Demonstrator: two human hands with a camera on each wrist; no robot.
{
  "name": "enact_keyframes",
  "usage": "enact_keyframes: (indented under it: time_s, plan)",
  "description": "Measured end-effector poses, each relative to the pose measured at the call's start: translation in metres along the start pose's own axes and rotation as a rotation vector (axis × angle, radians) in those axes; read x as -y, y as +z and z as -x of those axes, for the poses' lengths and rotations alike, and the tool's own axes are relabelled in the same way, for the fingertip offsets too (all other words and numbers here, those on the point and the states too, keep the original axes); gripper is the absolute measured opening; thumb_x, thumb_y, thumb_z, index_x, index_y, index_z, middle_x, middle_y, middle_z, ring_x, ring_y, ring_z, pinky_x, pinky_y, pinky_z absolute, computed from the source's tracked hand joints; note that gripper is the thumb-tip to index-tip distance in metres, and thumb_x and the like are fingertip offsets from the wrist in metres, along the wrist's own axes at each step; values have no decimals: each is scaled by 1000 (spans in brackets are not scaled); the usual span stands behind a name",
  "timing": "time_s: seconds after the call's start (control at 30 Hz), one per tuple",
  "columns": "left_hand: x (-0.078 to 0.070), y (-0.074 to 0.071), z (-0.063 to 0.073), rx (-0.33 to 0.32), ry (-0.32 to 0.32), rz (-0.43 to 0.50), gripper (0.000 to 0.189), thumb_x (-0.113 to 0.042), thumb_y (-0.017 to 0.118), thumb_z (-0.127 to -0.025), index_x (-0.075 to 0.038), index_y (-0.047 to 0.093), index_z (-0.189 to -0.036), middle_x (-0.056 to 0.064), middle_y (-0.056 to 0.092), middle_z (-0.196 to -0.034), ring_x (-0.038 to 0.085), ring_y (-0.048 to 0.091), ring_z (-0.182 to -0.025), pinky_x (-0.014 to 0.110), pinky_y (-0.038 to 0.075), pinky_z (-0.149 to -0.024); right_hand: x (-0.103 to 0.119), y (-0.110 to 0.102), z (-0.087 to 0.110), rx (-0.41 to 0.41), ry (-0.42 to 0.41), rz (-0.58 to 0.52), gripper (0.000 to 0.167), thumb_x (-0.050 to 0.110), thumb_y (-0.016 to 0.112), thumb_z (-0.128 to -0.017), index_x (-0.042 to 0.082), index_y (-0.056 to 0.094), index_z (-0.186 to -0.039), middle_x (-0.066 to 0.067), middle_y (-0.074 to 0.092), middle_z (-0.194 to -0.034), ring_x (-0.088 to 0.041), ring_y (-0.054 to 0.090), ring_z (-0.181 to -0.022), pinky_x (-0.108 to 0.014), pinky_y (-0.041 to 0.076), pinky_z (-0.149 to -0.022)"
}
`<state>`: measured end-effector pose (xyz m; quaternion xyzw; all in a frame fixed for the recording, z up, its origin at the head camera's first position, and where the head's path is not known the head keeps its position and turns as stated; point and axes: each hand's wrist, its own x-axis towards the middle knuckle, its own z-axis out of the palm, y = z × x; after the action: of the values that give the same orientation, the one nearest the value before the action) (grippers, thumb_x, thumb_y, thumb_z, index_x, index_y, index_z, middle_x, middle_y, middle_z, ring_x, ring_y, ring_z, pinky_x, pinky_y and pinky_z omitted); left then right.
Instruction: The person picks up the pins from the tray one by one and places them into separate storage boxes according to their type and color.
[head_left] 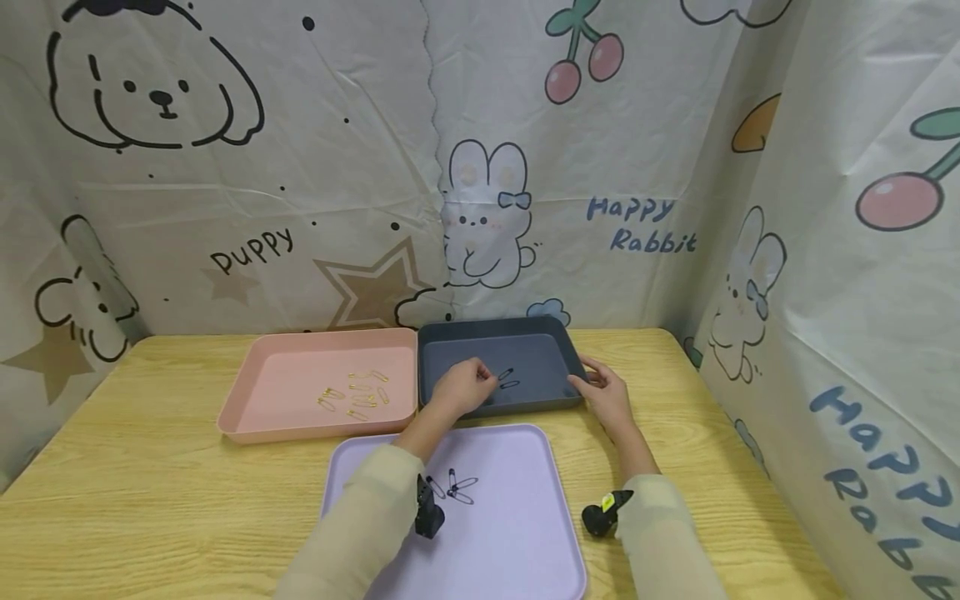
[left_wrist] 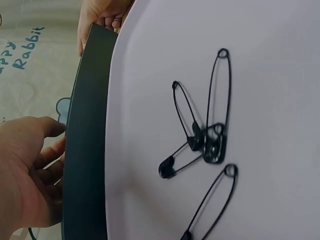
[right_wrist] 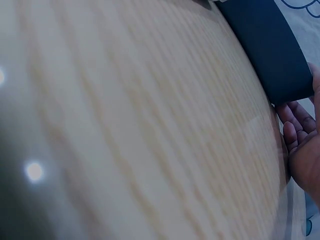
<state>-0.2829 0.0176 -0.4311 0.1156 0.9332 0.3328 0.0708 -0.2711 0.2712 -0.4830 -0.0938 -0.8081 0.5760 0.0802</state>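
Observation:
My left hand [head_left: 461, 389] reaches over the dark blue-grey tray [head_left: 450, 342], its fingertips close beside two black safety pins [head_left: 510, 384] lying in it. In the left wrist view the fingers of that hand [left_wrist: 25, 170] are bent and partly hidden behind the tray's wall [left_wrist: 87, 150]; I cannot tell whether they pinch a pin. At the tray's right end, my right hand [head_left: 609, 396] grips the corner, thumb and fingers on either side of the wall in the right wrist view. Several more black safety pins [left_wrist: 215, 150] lie close together on the lilac tray [head_left: 517, 533].
Against the dark tray's left side stands a pink tray [head_left: 262, 375] with several gold safety pins [head_left: 363, 400] in its right half. All three trays are on a wood-grain table [head_left: 150, 483]. A printed cloth [head_left: 337, 167] hangs behind and along both sides.

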Motion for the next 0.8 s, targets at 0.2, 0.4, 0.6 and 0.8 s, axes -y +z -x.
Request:
enact_keyframes:
  time_s: [0.2,0.4,0.6,0.8]
  plan:
    - [3,-5,7,-12,29,5,20,-32,55,-91,-12,59,-95,1,61,-85,14,51,-69,28,39,-61,0,1,-1,2,-1,2,51,24,69,-85,15,54,-132,-14,54,-121,-12,52,-99,-12,45,-73]
    - [6,-11,13,-23,55,2,20,-31,55,-92,-12,59,-95,1,58,-82,14,51,-70,28,39,-62,-2,0,-1,11,5,7,53,29,69,-85,16,53,-133,-15,54,-126,-21,52,-109,-12,44,-75]
    - [9,-15,20,-15,80,-8,20,-31,55,-92,-12,60,-96,-1,56,-78,13,50,-67,26,39,-59,-2,-1,-1,6,10,9,53,29,69,-85,17,53,-133,-15,54,-125,-20,52,-109,-12,44,-75]
    - [14,-17,27,-12,92,-25,20,-32,56,-91,-13,60,-95,-2,55,-76,12,49,-65,25,39,-57,0,-1,-1,2,14,14,53,29,69,-85,17,52,-133,-14,55,-123,-12,52,-99,-12,45,-73]
